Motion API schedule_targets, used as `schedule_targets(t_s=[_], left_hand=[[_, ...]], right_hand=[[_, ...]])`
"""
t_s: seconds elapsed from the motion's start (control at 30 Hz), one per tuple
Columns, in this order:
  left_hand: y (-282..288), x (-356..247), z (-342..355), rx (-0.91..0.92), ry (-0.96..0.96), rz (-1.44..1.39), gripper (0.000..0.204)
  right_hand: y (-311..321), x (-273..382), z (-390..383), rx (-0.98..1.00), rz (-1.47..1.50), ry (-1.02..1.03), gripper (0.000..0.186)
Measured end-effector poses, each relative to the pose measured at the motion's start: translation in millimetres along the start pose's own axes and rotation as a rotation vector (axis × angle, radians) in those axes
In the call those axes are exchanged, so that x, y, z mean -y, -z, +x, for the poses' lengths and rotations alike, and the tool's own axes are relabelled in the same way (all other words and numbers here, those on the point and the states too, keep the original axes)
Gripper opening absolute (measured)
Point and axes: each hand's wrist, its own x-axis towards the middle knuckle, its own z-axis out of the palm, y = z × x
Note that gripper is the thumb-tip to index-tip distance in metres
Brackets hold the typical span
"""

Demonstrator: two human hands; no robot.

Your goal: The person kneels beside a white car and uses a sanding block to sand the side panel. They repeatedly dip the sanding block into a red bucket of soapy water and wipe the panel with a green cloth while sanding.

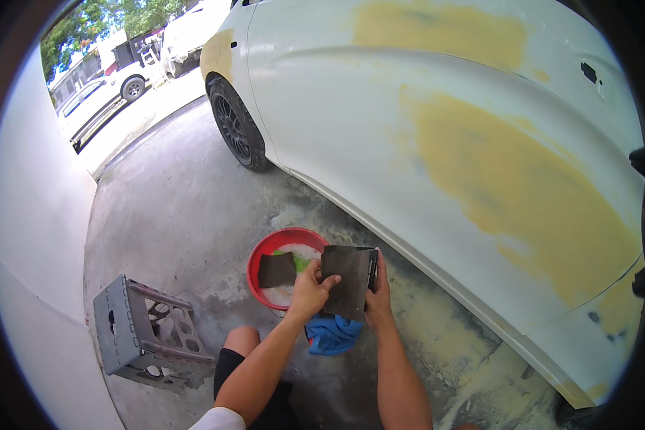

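From the head camera, both hands hold one dark sheet of sandpaper (347, 279) up in front of the person, above the concrete floor (172, 215). The left hand (309, 292) pinches the sheet's left edge, thumb on the face and fingers behind. The right hand (377, 294) clasps the right edge, fingers curled round it, seemingly with a small dark block behind, though that is hard to tell. Held taut between both grips, the sheet stays flat.

Just beyond stands a red basin (261, 258) of soapy water with a second dark sheet (276, 269) soaking, near enough to dip. A blue cloth (333, 335) lies under the hands. A grey folding stool (147, 333) lies tipped to the left. The white car door (408, 143), patched with yellow filler (523, 186), is on the right.
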Motion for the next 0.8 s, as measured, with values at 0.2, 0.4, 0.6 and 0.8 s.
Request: schedule_targets(t_s=[0.2,0.4,0.6,0.8], left_hand=[[8.3,-3.7,3.7,-0.052,0.033,0.088,0.031],[13.0,-22.7,0.5,-0.061,0.078,0.247,0.031],[7.1,-29.0,-5.4,-0.17,-0.01,0.424,0.038],[15.0,5.6,-2.7,0.047,0.312,-0.424,0.059]], right_hand=[[1.5,4.0,-3.3,0.151,0.212,-0.001,0.105],[0.6,8.6,-5.7,0.13,0.198,-0.069,0.107],[1.6,11.8,-6.9,0.168,0.191,-0.076,0.112],[2.2,12.6,-7.0,0.163,0.249,-0.099,0.102]])
